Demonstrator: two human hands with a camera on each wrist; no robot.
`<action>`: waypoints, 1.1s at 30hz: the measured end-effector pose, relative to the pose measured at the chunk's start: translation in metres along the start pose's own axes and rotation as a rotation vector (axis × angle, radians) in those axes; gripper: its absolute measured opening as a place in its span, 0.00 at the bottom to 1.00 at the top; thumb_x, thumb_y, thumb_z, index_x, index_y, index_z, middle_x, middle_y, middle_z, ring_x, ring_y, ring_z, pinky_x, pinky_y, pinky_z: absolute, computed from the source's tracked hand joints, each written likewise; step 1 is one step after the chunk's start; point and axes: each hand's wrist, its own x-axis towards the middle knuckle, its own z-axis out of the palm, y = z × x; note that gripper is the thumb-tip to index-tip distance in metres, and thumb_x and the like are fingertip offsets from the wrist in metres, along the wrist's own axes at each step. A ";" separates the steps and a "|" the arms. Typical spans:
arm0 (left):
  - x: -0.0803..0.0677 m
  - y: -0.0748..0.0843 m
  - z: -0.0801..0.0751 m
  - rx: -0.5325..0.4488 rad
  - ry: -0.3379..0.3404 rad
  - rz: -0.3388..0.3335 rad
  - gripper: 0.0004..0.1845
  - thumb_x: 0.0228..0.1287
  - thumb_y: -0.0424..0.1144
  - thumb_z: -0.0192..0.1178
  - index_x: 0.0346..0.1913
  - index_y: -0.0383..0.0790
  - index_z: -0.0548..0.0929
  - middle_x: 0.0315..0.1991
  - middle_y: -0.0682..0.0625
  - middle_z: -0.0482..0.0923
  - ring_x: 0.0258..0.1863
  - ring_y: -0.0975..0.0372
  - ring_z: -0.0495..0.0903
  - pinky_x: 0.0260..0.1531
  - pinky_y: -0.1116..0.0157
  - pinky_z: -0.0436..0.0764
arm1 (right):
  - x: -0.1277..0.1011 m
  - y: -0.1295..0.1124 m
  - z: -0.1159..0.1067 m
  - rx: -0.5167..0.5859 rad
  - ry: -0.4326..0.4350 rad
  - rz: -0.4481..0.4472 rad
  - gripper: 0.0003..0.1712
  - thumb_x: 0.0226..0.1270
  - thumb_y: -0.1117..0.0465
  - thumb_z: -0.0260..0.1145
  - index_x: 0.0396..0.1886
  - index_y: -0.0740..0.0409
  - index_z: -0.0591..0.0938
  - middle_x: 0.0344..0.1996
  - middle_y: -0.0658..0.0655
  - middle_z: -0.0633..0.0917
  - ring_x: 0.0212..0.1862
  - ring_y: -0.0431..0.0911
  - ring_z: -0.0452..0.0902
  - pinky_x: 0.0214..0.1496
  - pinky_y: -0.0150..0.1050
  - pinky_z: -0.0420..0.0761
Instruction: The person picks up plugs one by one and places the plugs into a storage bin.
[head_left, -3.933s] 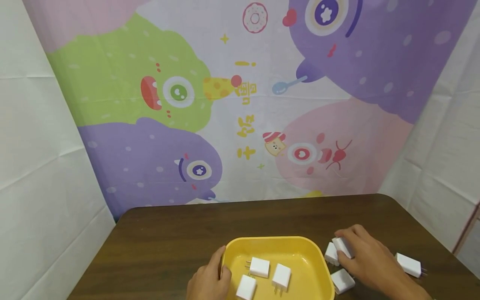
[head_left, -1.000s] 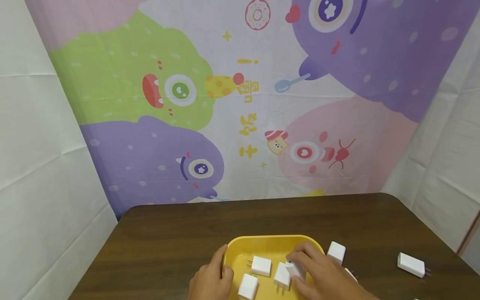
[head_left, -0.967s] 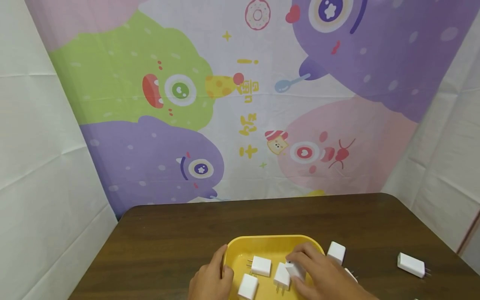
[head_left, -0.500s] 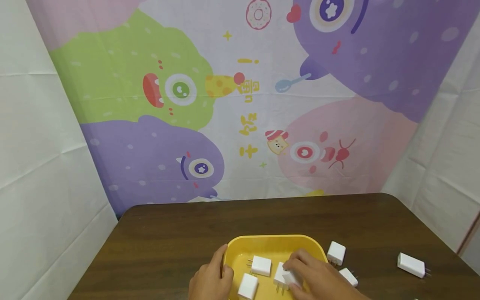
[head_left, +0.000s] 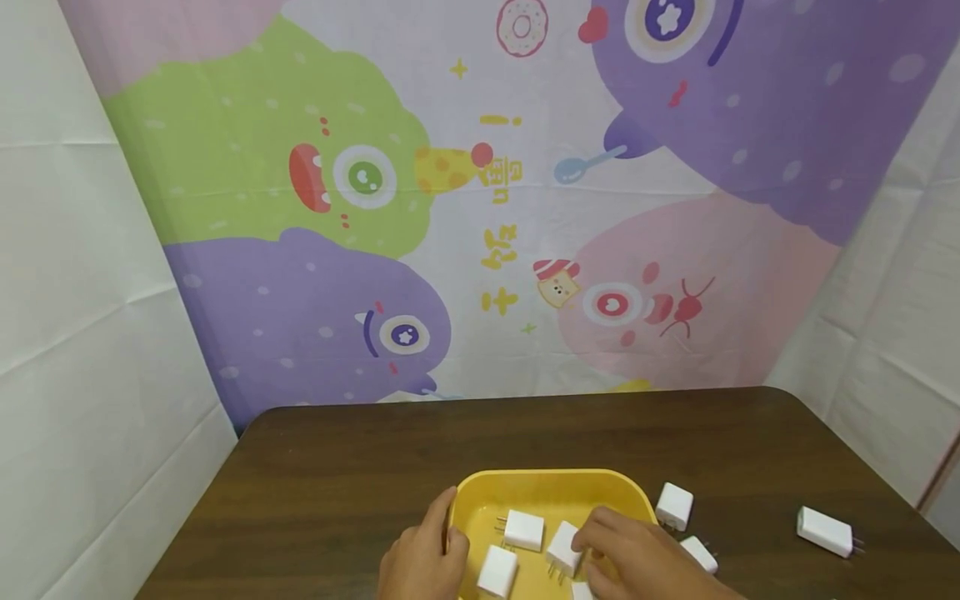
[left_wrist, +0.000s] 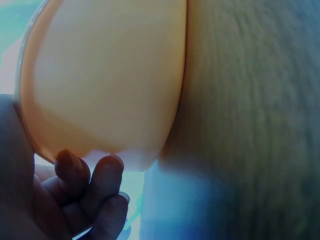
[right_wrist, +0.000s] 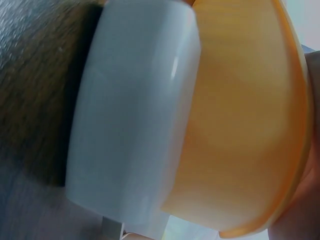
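A yellow tray (head_left: 551, 490) sits at the near edge of a dark wooden table (head_left: 360, 467). My left hand (head_left: 420, 562) grips its left rim, thumb on top. In the left wrist view its fingers (left_wrist: 85, 185) curl under the tray (left_wrist: 110, 75). My right hand (head_left: 633, 562) reaches into the tray's right side and pinches a white charger (head_left: 581, 590) low over the tray floor, mostly hidden by the hand. Three more white chargers (head_left: 522, 529) lie inside the tray. The right wrist view shows a charger (right_wrist: 135, 115) lying against the tray's outer wall (right_wrist: 240, 125).
Two white chargers (head_left: 673, 506) lie on the table just right of the tray, and a third charger (head_left: 823, 530) lies far right. A cartoon backdrop (head_left: 480, 208) hangs behind the table, with white cloth walls on both sides.
My right hand carried a charger from the table's right side into the tray and has lowered it toward the tray floor. My left hand kept its grip on the rim.
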 end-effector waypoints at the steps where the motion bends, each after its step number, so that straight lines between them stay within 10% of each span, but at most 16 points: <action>1: 0.000 0.000 0.000 -0.001 -0.001 0.000 0.27 0.65 0.42 0.53 0.68 0.47 0.76 0.20 0.55 0.78 0.17 0.62 0.70 0.24 0.55 0.72 | 0.000 0.000 0.000 0.008 0.003 -0.006 0.10 0.64 0.62 0.68 0.42 0.42 0.82 0.36 0.37 0.77 0.36 0.29 0.71 0.38 0.30 0.76; 24: 0.000 0.000 0.001 -0.004 0.007 0.009 0.27 0.65 0.42 0.53 0.67 0.47 0.76 0.19 0.56 0.77 0.16 0.61 0.70 0.23 0.55 0.71 | -0.002 -0.004 -0.005 -0.125 0.136 -0.012 0.08 0.59 0.63 0.71 0.35 0.42 0.85 0.33 0.32 0.78 0.31 0.27 0.72 0.32 0.27 0.74; 33: 0.001 0.000 0.001 -0.003 -0.008 -0.005 0.27 0.65 0.43 0.53 0.68 0.47 0.76 0.21 0.54 0.79 0.16 0.61 0.70 0.23 0.55 0.71 | -0.008 -0.006 -0.016 -0.164 0.237 0.127 0.12 0.57 0.63 0.73 0.33 0.39 0.83 0.30 0.29 0.75 0.31 0.28 0.71 0.34 0.27 0.76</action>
